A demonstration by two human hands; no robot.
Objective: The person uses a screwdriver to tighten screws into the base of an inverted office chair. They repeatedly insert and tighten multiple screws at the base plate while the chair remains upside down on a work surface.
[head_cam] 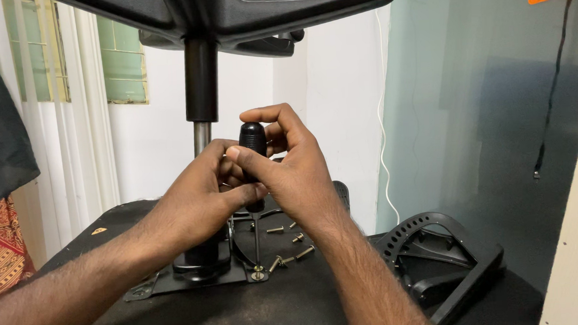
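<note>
- The screwdriver point(254, 159) stands upright near the middle of the view, its thick black handle rounded at the top and its thin metal shaft running straight down to 6 o'clock
- Its tip sits on a screw point(258, 274) with a washer at the corner of a black metal mounting plate point(176, 280), which lies on the dark upturned seat point(277, 308)
- The right hand point(289, 166) is closed around the handle from 3 o'clock, thumb across its front and fingers curled behind
- The left hand point(202, 197) wraps the handle's lower part from 9 o'clock, its fingers overlapping the right hand's
- Loose screws point(292, 243) lie scattered just beyond the plate, at 2 o'clock from the shaft's tip
- A gas-lift column point(201, 88) rises from the plate at 12 o'clock to the black chair base point(241, 13)
- A curved black plastic part point(432, 254) rests at 3 o'clock
</note>
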